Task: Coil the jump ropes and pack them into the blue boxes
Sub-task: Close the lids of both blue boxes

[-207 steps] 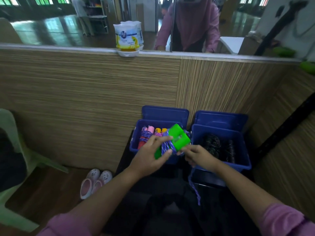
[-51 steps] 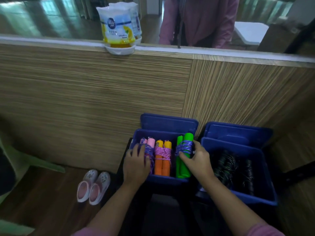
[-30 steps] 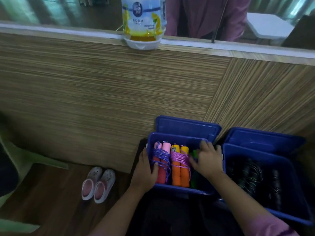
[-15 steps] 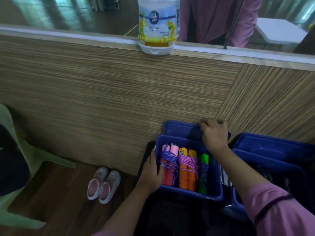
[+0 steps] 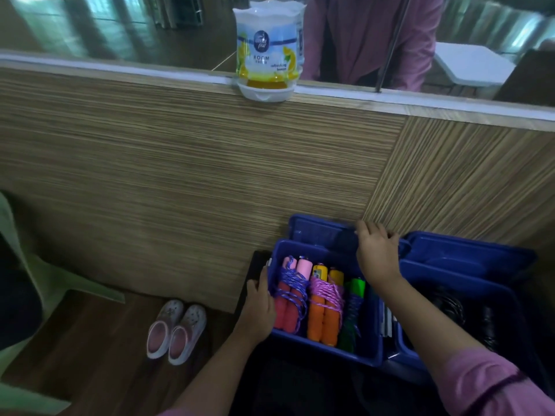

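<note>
From the head view I count two blue boxes: the left blue box (image 5: 327, 346) and the right blue box (image 5: 450, 295), side by side against the wood-grain panel (image 5: 180, 175). In the left one lie three coiled jump ropes, touching each other: the pink-handled rope (image 5: 289, 292), the orange-handled rope (image 5: 326, 304) and the green-handled rope (image 5: 353, 307). The right box holds dark coils (image 5: 450, 307) I cannot count.

My left hand (image 5: 258, 304) presses against the left box's left wall, thumb over the rim. My right hand (image 5: 375, 253) curls its fingers over the top edge of the upright lid (image 5: 318, 232) behind that box. A second lid (image 5: 468, 256) stands behind the right box.

Left of the boxes the floor is open up to one pair of clogs (image 5: 177, 331) and a green chair (image 5: 18, 265). One air freshener (image 5: 268, 52) sits on the ledge above.
</note>
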Available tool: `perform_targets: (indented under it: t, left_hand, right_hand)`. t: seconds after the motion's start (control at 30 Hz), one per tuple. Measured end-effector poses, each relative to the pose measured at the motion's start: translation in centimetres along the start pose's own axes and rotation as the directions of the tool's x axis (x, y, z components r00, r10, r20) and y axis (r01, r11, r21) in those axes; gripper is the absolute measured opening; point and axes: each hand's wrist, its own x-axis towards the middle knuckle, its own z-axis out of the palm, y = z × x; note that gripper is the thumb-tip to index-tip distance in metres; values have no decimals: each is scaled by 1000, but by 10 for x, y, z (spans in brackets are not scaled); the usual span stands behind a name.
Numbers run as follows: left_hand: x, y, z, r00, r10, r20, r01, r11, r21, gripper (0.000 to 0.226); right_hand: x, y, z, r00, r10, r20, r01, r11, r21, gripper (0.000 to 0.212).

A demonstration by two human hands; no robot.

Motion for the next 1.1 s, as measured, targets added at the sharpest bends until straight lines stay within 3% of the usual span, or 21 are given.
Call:
perform_targets:
  t: [0.27, 0.43, 0.53, 0.6, 0.67, 0.77, 0.87, 1.0, 1.1]
  left_hand:
    - [-18, -1, -4, 1000, -23, 16, 23, 1000, 4, 62]
    - [-10, 6, -6, 993, -108, 46, 109, 993, -35, 61]
    - [-8, 2, -7, 994, -103, 20, 104, 992, -64, 56]
    - [-6, 1, -9, 996, -74, -45, 65, 983, -170, 50]
    - [-2, 3, -14, 985, -161, -54, 132, 925, -356, 41]
    - [8, -1, -27, 931, -358, 71, 338, 773, -537, 30]
    - [13, -10, -37, 858, -467, 215, 495, 637, -591, 21]
    - [13, -9, -39, 847, -469, 249, 515, 612, -601, 18]
    - [16, -9, -40, 842, -475, 255, 524, 609, -596, 18]
  right_hand:
    - [17, -4, -17, 998, 4, -68, -1, 999, 54, 52]
    - [-5, -14, -33, 955, -252, -156, 255, 967, 2, 29]
    - [-33, -22, -39, 908, -370, -195, 387, 920, 58, 26]
    - [-48, -24, -44, 885, -411, -218, 443, 888, 123, 26]
    - [-63, -24, -46, 849, -485, -209, 521, 833, 184, 26]
    - [-85, -24, -45, 819, -554, -148, 572, 769, 287, 32]
    - [-105, -21, -36, 785, -619, 0, 569, 721, 394, 36]
    - [-124, -12, -27, 718, -631, 294, 416, 728, 545, 41]
    - [-131, -7, -24, 674, -610, 418, 298, 741, 601, 49]
